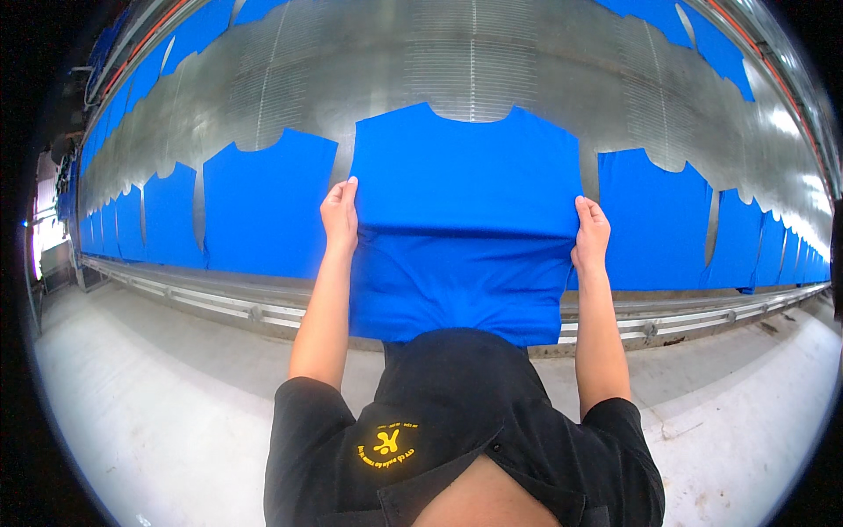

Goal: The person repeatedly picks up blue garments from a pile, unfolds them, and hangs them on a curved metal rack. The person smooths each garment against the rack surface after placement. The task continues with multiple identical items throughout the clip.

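Note:
A blue cut fabric panel (465,180), shaped like a shirt body with a curved neckline at the far end, is stretched between my two hands. My left hand (340,211) pinches its left edge and my right hand (592,228) grips its right edge, at about the same height. Between them a fold runs across the panel, and the near part wrinkles and hangs over the table's front edge against my body. The far part appears to lie on the metal table (369,79).
Similar blue panels lie in a row along the near side, one to the left (263,206) and one to the right (654,220) being closest. More blue panels (198,35) line the far side. A metal rail (237,303) runs along the front edge above a pale floor (158,395).

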Demonstrator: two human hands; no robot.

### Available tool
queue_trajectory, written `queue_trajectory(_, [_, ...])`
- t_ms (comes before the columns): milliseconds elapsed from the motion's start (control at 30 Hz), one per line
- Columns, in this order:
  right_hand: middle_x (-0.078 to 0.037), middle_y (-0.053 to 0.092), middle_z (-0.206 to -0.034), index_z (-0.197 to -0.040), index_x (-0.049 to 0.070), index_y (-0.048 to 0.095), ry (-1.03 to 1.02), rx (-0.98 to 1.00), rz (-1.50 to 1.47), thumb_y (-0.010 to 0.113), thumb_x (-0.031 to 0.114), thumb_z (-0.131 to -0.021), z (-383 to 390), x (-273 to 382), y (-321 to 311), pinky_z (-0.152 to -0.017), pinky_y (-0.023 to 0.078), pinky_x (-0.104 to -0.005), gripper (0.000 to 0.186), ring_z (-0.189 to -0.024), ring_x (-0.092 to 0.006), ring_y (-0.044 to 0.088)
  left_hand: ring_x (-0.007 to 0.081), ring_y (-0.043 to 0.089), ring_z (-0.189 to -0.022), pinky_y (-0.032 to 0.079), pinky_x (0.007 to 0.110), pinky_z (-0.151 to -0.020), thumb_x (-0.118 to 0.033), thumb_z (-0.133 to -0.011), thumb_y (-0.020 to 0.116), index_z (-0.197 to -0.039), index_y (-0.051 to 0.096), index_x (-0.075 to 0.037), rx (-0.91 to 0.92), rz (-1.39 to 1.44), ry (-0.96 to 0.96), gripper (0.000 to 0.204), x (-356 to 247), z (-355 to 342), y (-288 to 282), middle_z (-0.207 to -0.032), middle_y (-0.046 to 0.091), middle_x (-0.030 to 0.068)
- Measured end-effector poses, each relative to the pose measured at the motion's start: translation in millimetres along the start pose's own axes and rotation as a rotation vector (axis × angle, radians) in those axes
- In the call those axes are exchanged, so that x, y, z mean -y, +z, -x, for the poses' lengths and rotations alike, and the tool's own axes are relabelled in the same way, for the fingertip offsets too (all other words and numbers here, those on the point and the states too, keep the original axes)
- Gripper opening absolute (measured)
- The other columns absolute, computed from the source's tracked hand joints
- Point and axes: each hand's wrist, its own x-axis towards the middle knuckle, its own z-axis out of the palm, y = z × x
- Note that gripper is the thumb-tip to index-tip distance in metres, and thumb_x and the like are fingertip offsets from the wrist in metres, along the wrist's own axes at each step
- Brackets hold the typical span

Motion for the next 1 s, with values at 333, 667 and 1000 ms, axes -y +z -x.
queue_trajectory(333, [-0.006,0.07,-0.103,-0.113,-0.004,0.067,0.013,-0.004,0.025,0.066,0.016,-0.101,6.4,-1.4,-6.3,-0.084,0.051,-0.0256,0.024,-0.093,-0.011,0.063,0.0065,0.056,-0.076,0.045,0.024,-0.068,-0.026,-0.101,0.066,-0.095,0.071,-0.002,-0.01,-0.016,-0.017,0.026,9.6,8.3,-6.2,-0.085,0.068,-0.0013])
queue_trajectory(667, [-0.006,0.07,-0.103,-0.111,-0.003,0.067,0.025,-0.008,-0.02,0.066,0.016,-0.101,12.9,-10.7,-10.9,-0.084,0.05,-0.0257,0.022,-0.093,-0.0108,0.063,0.0066,0.055,-0.076,0.044,0.024,-0.068,-0.025,-0.1,0.065,-0.096,0.071,-0.001,-0.023,-0.027,0.008,0.026,11.7,10.9,-8.3,-0.085,0.066,-0.001])
queue_trajectory(1000, [-0.006,0.071,-0.102,-0.112,-0.003,0.067,0.039,-0.013,-0.015,0.065,0.017,-0.101,18.3,-13.3,-13.6,-0.084,0.05,-0.0258,0.022,-0.092,-0.0106,0.063,0.0063,0.053,-0.074,0.043,0.024,-0.066,-0.026,-0.1,0.066,-0.096,0.071,-0.001,-0.034,0.012,-0.029,0.026,12.5,14.5,-9.5,-0.084,0.066,-0.0016])
